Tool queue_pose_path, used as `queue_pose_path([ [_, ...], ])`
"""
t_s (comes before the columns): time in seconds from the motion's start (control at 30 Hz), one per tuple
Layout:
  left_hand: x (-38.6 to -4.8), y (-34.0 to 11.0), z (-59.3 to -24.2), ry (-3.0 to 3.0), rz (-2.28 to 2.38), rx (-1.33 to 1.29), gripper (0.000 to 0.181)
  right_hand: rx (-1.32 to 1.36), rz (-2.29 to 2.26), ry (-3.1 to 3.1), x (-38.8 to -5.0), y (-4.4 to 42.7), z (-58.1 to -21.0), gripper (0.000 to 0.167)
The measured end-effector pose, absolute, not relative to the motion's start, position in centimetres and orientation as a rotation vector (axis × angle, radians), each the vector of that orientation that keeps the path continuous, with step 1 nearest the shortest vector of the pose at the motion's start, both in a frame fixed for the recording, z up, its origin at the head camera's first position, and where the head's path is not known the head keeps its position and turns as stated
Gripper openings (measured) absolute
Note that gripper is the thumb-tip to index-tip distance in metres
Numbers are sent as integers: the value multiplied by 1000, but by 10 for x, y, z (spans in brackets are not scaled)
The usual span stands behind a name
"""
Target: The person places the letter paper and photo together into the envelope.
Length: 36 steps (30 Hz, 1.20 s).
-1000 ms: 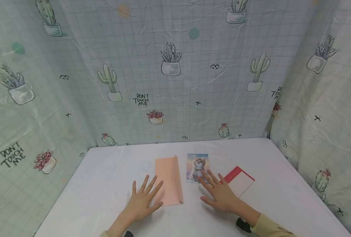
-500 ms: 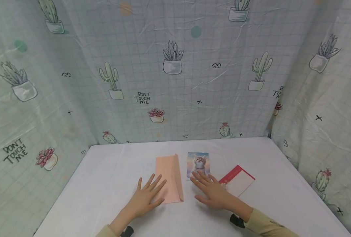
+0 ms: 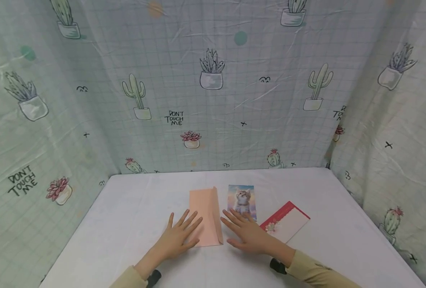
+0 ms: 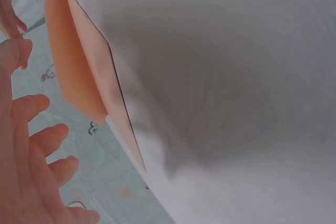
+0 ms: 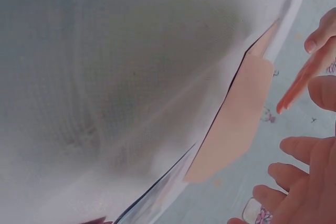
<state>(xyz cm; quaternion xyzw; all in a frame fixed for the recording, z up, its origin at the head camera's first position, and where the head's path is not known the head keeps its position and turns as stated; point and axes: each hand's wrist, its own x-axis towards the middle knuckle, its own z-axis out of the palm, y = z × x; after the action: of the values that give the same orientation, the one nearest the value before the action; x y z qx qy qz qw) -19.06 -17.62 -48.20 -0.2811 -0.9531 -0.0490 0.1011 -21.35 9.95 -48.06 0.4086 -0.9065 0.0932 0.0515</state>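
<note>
A peach envelope (image 3: 206, 206) lies on the white table, and its long flap (image 4: 73, 56) stands partly raised in the left wrist view. My left hand (image 3: 175, 240) hovers over the envelope's lower left part, fingers spread and holding nothing. To the right of the envelope, my right hand (image 3: 248, 236) is also spread, holding nothing, and hides the bottom edge of a kitten picture card (image 3: 242, 197). In the wrist views both hands appear raised off the tabletop. Right of that hand lies a red and white card (image 3: 288, 224), turned at an angle and partly covered by the hand.
The white-covered table (image 3: 141, 200) has its far edge against a hanging curtain (image 3: 162, 80) printed with cacti. More of the curtain hangs on the left and right sides. A black strap piece (image 3: 277, 266) shows under the right wrist.
My right hand has moved left, from over the kitten card and red and white card towards the envelope, uncovering more of the red and white card. My left hand has shifted slightly. The view shifted slightly.
</note>
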Motion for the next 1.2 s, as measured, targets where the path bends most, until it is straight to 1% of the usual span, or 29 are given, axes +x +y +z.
queue_pose_path([
  [0.57,-205,-181,-486,-2865,-90,-921,58,1291,70,-2719,-223,87,-484,62],
  [0.87,-210,-181,-492,-2808,-38,-995,58,1363,18,-2657,-222,82,-485,49],
  [1.2,-211,-182,-497,-2850,82,-994,57,1385,-65,-2588,-221,80,-485,50],
])
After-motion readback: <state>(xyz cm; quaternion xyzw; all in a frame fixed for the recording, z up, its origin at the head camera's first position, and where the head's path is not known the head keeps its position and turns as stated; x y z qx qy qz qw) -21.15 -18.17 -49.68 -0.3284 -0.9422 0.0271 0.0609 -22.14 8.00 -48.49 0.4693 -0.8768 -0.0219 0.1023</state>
